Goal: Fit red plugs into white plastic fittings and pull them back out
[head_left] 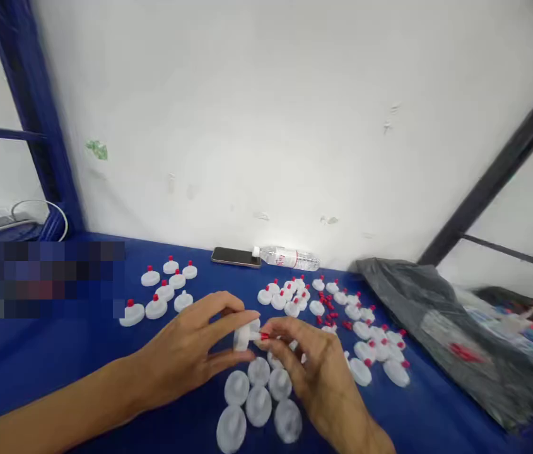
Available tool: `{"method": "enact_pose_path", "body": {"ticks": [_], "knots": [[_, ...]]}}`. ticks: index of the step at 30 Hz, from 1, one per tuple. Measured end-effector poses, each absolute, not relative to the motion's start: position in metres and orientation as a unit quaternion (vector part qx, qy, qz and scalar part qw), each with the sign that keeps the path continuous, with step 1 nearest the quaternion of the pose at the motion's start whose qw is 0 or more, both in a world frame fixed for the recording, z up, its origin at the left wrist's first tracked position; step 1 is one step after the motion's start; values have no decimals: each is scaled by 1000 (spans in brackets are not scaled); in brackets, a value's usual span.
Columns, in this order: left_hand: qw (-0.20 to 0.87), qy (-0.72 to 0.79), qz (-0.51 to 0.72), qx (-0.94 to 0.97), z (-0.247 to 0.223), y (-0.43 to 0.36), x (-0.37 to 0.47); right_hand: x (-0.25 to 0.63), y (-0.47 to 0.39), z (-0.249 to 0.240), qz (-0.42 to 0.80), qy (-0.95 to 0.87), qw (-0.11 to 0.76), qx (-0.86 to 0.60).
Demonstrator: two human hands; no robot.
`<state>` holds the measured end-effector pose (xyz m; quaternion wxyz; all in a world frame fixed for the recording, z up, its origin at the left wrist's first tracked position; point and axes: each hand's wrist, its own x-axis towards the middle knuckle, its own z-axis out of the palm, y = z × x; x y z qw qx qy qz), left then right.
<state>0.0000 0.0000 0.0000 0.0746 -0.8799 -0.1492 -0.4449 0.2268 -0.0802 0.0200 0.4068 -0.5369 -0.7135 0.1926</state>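
Note:
Between thumb and fingers, my left hand [200,337] grips a white round plastic cap [241,338], turned on its side with its nozzle to the right. My right hand [311,359] pinches a small red tip [264,336] against the end of that nozzle; whether it is seated I cannot tell. Just below the hands lie several white caps [259,405] with no red tips showing. Left of my left hand stand white caps with red tips [156,307], and one white cap [183,301] there has a bare nozzle.
Loose red tips [328,313] lie right of centre, amid more red-tipped white caps [363,331]. Against the wall rest a phone [235,257] and a clear bottle [289,258]. A grey plastic bag [436,334] covers the right side of the blue table [58,372].

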Motion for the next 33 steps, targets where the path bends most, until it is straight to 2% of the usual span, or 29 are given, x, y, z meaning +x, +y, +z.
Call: {"method": "enact_pose_path", "body": {"ticks": [9,16,23,30,33], "knots": [[64,-94,-496,-861,-6,-8,5,228,-86,14,97,-803,340,-479],[33,-53,-460,-886,-1,-13,5,236,-90,22,137,-823,335,-438],[25,-51,-476,-878,-8,-16,5,238,-94,21,181,-823,317,-435],[25,-40,-484,-874,-13,-16,7,237,-89,20,155,-850,269,-426],[8,-38,-488,-872,-16,-14,6,238,-88,15,119,-855,287,-415]]}}
